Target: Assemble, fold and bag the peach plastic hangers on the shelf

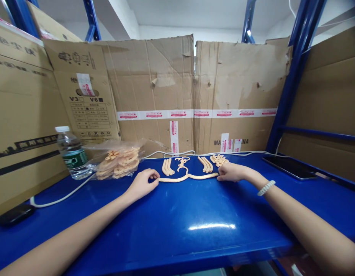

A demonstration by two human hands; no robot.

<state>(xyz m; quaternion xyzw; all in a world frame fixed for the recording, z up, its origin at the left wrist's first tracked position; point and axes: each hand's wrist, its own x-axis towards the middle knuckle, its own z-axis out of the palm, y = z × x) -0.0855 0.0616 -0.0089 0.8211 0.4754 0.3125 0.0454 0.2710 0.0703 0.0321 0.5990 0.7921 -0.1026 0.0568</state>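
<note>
A pale wooden-coloured clothes hanger (174, 179) lies along the blue table, its two curved arms meeting under a small hook in the middle. My left hand (143, 182) has thumb and fingers closed at the hanger's left end. At the right end, the fingers of my right hand (230, 172) are closed on the tip of the other arm. Just behind it lie a left group of loose curved hanger arms (167, 167), several loose hooks (182, 160) and a right group of curved arms (205, 164). A pile of small pale pieces (219, 159) sits beyond my right hand.
A clear plastic bag (120, 163) of pale parts and a water bottle (72, 155) stand at the left. A black device (15, 214) with a white cable is nearer. At the right lies a dark tablet-like device (289, 167). Cardboard sheets (154, 92) wall the back.
</note>
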